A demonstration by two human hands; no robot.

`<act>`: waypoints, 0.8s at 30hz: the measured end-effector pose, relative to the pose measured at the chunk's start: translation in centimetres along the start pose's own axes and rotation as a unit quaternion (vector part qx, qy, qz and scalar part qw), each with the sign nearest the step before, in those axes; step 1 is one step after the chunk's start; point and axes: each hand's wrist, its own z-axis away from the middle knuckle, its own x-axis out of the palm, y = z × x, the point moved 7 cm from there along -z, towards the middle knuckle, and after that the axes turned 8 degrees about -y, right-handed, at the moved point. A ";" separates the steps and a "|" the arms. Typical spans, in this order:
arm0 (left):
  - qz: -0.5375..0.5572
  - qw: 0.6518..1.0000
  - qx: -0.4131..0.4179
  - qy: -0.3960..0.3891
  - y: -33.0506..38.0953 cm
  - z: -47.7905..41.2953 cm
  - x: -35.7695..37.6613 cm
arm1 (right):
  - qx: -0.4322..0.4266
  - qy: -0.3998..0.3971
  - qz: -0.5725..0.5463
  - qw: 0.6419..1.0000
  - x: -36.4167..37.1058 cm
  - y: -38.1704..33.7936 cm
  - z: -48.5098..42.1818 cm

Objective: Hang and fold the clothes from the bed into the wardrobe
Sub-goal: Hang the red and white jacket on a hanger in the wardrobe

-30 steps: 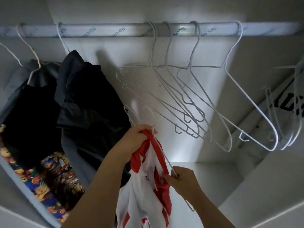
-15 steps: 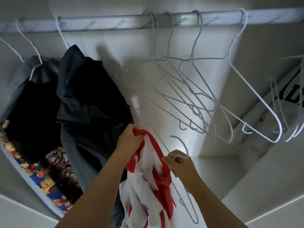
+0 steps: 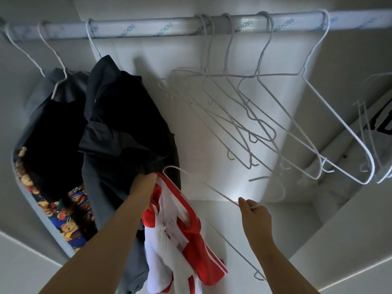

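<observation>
Red-white garment (image 3: 180,236) half on hanger (image 3: 212,190)

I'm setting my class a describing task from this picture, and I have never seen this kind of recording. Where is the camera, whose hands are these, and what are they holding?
There is no machine here. A person wears a wide-angle camera on the head, so you look into a wardrobe past their own arms. The left hand grips a red and white garment at its top. The right hand pinches a white wire hanger near its hook. Above runs the rail, with empty hangers to the right and dark jackets hung to the left.
</observation>
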 end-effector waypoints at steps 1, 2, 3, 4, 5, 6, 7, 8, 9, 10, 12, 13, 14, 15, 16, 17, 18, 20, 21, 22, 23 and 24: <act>0.030 1.000 0.000 -0.005 -0.2 -0.3 -0.3 | 0.002 0.001 -0.014 1.000 0.0 0.1 0.1; 0.049 0.999 -0.001 -0.005 -0.5 -0.5 -0.6 | 0.002 0.001 -0.027 1.000 0.0 0.1 0.2; 0.056 0.998 -0.004 0.002 -0.7 -0.7 -1.0 | 0.002 -0.001 -0.039 0.999 -0.1 0.2 0.3; 0.054 0.998 -0.008 0.010 -0.9 -0.8 -1.3 | 0.002 -0.003 -0.050 0.999 -0.1 0.3 0.4; 0.047 0.999 -0.007 0.015 -1.0 -1.0 -1.6 | 0.000 -0.008 -0.057 0.998 0.0 0.3 0.4; 0.038 0.999 0.000 0.020 -1.0 -1.2 -1.7 | -0.003 -0.017 -0.054 0.998 0.0 0.3 0.4; 0.027 0.999 0.012 0.024 -0.9 -1.2 -1.8 | -0.008 -0.031 -0.040 0.999 0.1 0.2 0.3; 0.016 0.999 0.028 0.026 -0.8 -1.1 -1.8 | -0.012 -0.045 -0.018 0.999 0.3 0.0 0.3; 0.001 0.999 0.048 0.025 -0.7 -0.7 -1.7 | -0.016 -0.056 0.004 0.998 0.4 -0.1 0.4; -0.022 0.997 0.073 0.024 -0.6 -0.3 -1.5 | -0.017 -0.062 0.018 0.998 0.4 0.0 0.4; -0.091 0.988 0.122 0.024 -0.1 0.7 -1.0 | -0.008 -0.059 0.024 0.998 0.1 0.4 0.4; -0.142 0.979 0.143 0.031 0.3 1.3 -0.9 | -0.003 -0.056 0.025 0.998 -0.2 0.5 0.4; -0.211 0.963 0.161 0.045 0.8 1.9 -0.9 | -0.001 -0.055 0.029 0.998 -0.3 0.6 0.3; -0.281 0.941 0.181 0.060 1.4 2.6 -0.7 | -0.003 -0.058 0.039 0.998 -0.3 0.5 0.4; -0.334 0.917 0.205 0.065 1.9 3.2 -0.4 | -0.008 -0.064 0.056 0.996 -0.1 0.3 0.4; -0.363 0.900 0.236 0.057 2.4 3.8 0.4 | -0.014 -0.069 0.075 0.995 0.2 0.0 0.5; -0.372 0.888 0.268 0.036 2.7 4.4 1.4 | -0.020 -0.071 0.091 0.993 0.5 -0.2 0.6; -0.355 0.879 0.318 -0.020 3.0 5.6 3.5 | -0.027 -0.075 0.116 0.990 1.3 -0.5 0.7; -0.339 0.878 0.336 -0.044 3.2 6.2 4.5 | -0.031 -0.077 0.123 0.989 1.7 -0.7 0.7; -0.317 0.880 0.347 -0.067 3.3 6.9 5.5 | -0.033 -0.079 0.122 0.989 2.0 -0.8 0.7; -0.286 0.886 0.354 -0.086 3.3 7.5 6.3 | -0.031 -0.080 0.112 0.990 2.3 -0.8 0.6; -0.252 0.896 0.349 -0.108 3.2 8.2 7.0 | -0.025 -0.082 0.094 0.992 2.6 -0.7 0.6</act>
